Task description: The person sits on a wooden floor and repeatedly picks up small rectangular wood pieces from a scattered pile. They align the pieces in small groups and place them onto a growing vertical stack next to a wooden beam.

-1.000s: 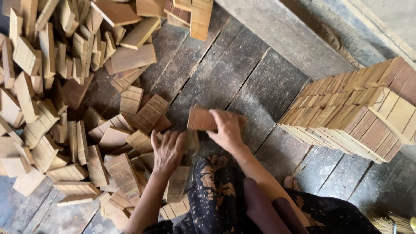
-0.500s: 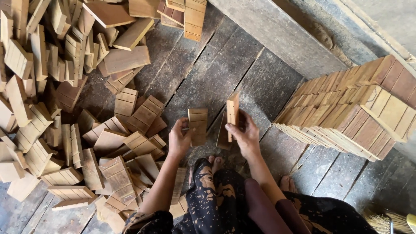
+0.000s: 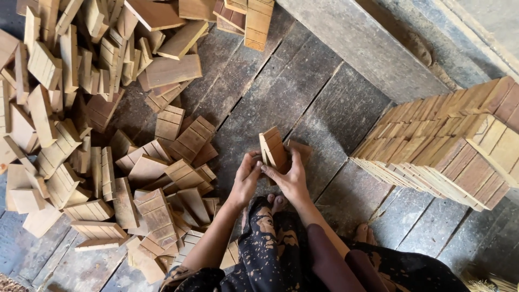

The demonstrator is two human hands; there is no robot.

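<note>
You see tan and reddish-brown wooden pieces [image 3: 273, 150] in your left hand [image 3: 246, 179] and right hand [image 3: 292, 181], some scored with pale parallel grooves. The loose heap of wooden blocks [image 3: 81, 119] runs from pale honey to warm brown. The stacked rows of pieces [image 3: 448, 140] show orange-brown faces with lighter edges. The floor planks [image 3: 281, 92] are weathered grey. Your clothing [image 3: 270, 254] is black with rust-coloured blotches.

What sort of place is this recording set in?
Probably a small woodworking workshop floor. A loose pile of wooden pieces covers worn floorboards, a neat stack stands nearby, and both hands hold a few pieces.
</note>
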